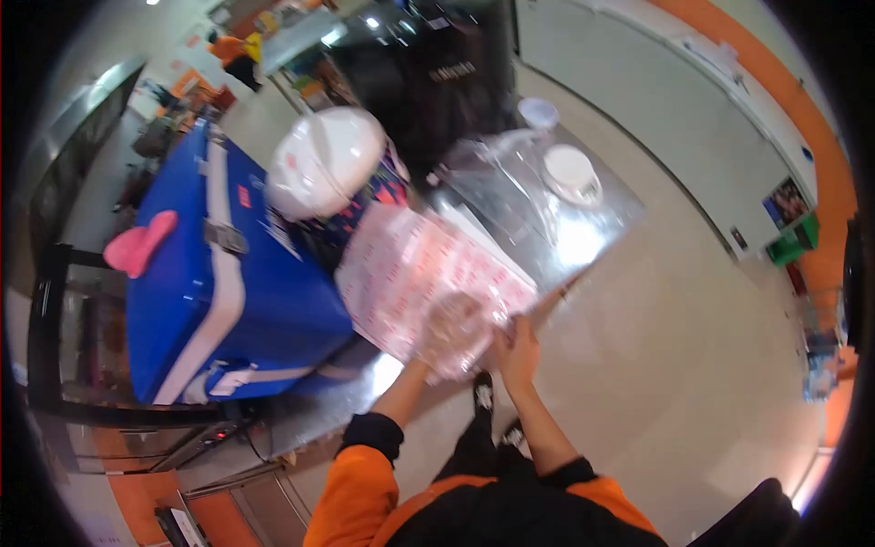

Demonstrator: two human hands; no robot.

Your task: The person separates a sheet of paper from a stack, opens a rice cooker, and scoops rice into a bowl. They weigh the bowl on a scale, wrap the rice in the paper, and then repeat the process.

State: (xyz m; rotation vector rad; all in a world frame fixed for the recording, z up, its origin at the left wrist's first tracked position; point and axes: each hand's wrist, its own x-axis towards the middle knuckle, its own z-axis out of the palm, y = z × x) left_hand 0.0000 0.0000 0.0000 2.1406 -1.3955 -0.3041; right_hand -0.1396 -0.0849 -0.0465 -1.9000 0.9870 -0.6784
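A crinkled clear plastic bag (pixel 460 342) covers my left hand (pixel 439 339), whose fingers are blurred behind the film. My right hand (pixel 518 351) is closed at the bag's right edge, fingers pinched on the plastic. Beneath and beyond the bag lies white paper printed with pink-red marks (pixel 401 264), spread at the front of the metal table (pixel 597 232). Both hands are near the table's front edge.
To the left stands a large blue insulated box (pixel 264 310) with grey straps and a pink heart-shaped piece (pixel 141 244). Behind the paper are a white rounded lid-like object (pixel 328 159), clear plastic bags (pixel 501 182), a white round container (pixel 571 173) and a black bin-like box (pixel 428 82).
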